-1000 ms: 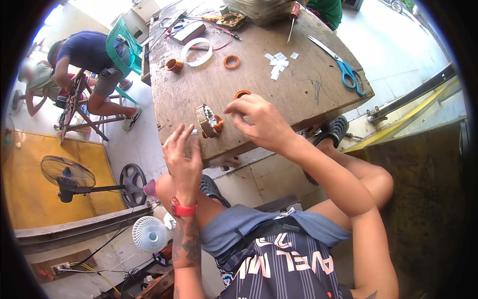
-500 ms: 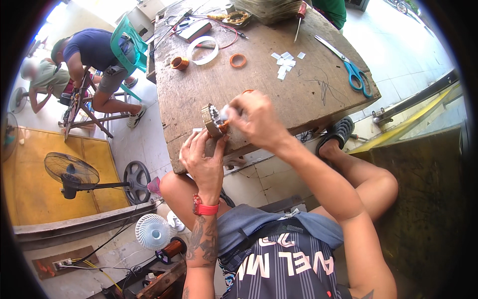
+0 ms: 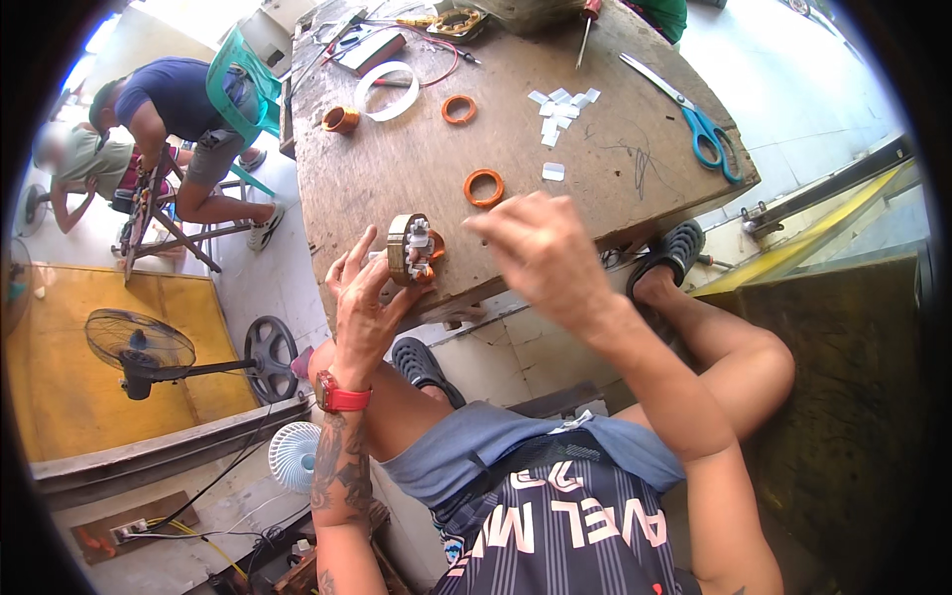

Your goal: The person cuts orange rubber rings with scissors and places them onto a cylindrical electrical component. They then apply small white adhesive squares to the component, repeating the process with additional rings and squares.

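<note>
My left hand [image 3: 365, 302] grips a ring-shaped motor stator [image 3: 400, 250] upright at the table's near edge, fingers behind and below it. White insulation pieces and orange copper windings show inside the ring. Just right of it, my right hand [image 3: 550, 248] hovers over the near edge, smeared by motion; whether its bent fingers hold anything is unclear. A copper wire coil [image 3: 484, 187] lies beyond its fingertips. One white slip [image 3: 553, 172] rests near that hand, apart from a small pile of white slips [image 3: 557, 111] farther back.
On the wooden table [image 3: 397, 164] are another copper coil [image 3: 458, 110], a copper spool [image 3: 340, 120], a white tape ring [image 3: 388, 91], a screwdriver [image 3: 583, 40] and blue-handled scissors [image 3: 706, 139]. A standing fan [image 3: 139, 342] is at left. Two people are beyond, near a green chair [image 3: 243, 84].
My right hand has drawn away from the stator to the right. The stator has shifted slightly left with my left hand. A lone white slip now lies on the table where bare wood showed.
</note>
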Demonstrator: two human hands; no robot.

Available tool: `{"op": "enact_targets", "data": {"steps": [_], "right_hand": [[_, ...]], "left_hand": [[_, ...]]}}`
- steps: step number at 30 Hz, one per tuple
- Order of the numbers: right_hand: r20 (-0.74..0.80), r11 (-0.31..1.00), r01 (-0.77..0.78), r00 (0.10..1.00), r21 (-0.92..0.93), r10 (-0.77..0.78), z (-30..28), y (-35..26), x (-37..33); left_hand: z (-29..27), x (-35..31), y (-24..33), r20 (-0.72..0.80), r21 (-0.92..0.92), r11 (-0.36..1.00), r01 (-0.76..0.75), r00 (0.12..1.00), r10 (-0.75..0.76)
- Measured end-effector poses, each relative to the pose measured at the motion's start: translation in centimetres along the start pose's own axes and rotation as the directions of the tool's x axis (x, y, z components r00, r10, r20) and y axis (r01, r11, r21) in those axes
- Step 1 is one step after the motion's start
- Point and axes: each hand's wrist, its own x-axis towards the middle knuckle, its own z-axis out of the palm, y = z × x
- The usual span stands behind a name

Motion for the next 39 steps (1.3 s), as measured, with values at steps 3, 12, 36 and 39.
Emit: {"op": "enact_targets", "data": {"steps": [3,12,36,39], "right_hand": [[0.004,0.998,0.050,0.999,0.030,-0.050,2.5,-1.9,0.4],[0.045,0.994,0.112,0.993,-0.015,-0.111,4.2,-1.8,0.6],[0.002,0.990,-0.020,1.000,0.143,0.020,3.8,-2.2,-0.9],[-0.031,0.989,-0.016,0.999,0.147,0.021,4.4,-2.2,-0.7]], "left_hand": [[0.3,-0.1,0.0,-0.029,0.032,0.999,-0.015,0.999,0.016],[0.4,-0.3,-0.1,-0.046,0.075,0.997,-0.032,0.998,0.036],[0.4,-0.3,-0.5,-0.039,0.051,0.997,-0.066,0.997,0.068],[0.5,-0.2,-0.6,-0.040,0.050,0.996,-0.071,0.997,0.073]]}}
